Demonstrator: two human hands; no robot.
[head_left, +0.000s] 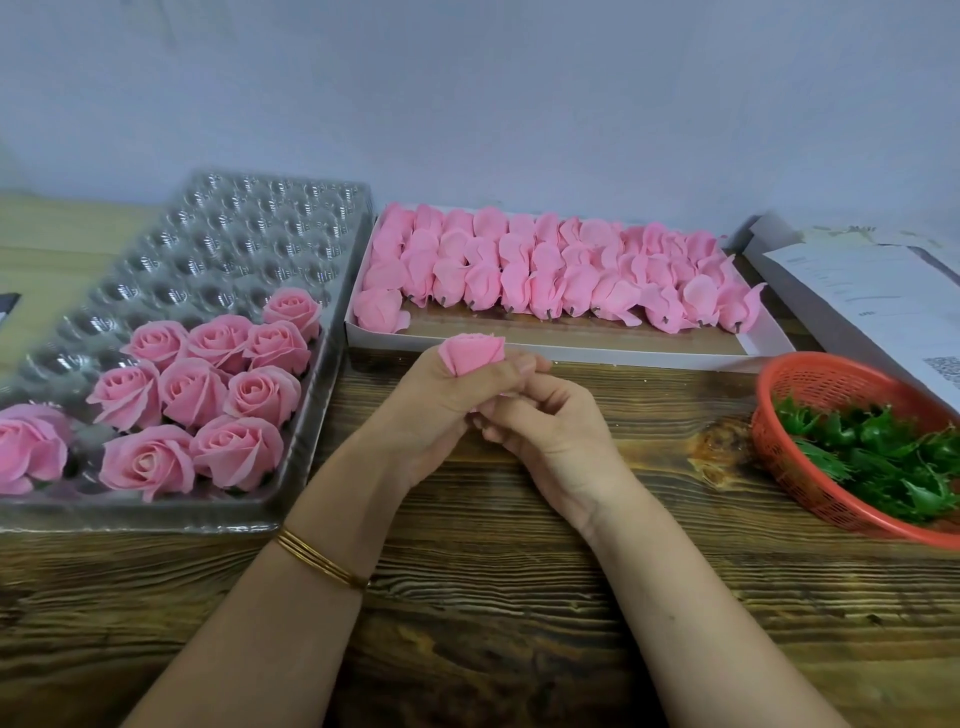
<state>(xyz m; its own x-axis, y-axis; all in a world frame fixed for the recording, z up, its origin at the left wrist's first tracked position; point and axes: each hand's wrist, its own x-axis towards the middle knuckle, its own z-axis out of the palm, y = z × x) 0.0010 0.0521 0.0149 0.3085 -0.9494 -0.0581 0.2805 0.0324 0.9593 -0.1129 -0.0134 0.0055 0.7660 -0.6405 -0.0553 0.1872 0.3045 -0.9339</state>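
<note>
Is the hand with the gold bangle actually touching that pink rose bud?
Touching. The head view shows the left hand gripping the pink rose bud, its fingers curled round the bud's lower half.

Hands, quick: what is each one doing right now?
Left hand: grips the rose.
Right hand: pinches the rose's base, it seems.

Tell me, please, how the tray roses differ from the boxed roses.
The tray roses sit upright, faces up, in the clear tray; the boxed roses lie sideways in overlapping rows in the white box. Tray roses look full and rounded; boxed roses look loose, dark bases showing. Both are pink.
</note>
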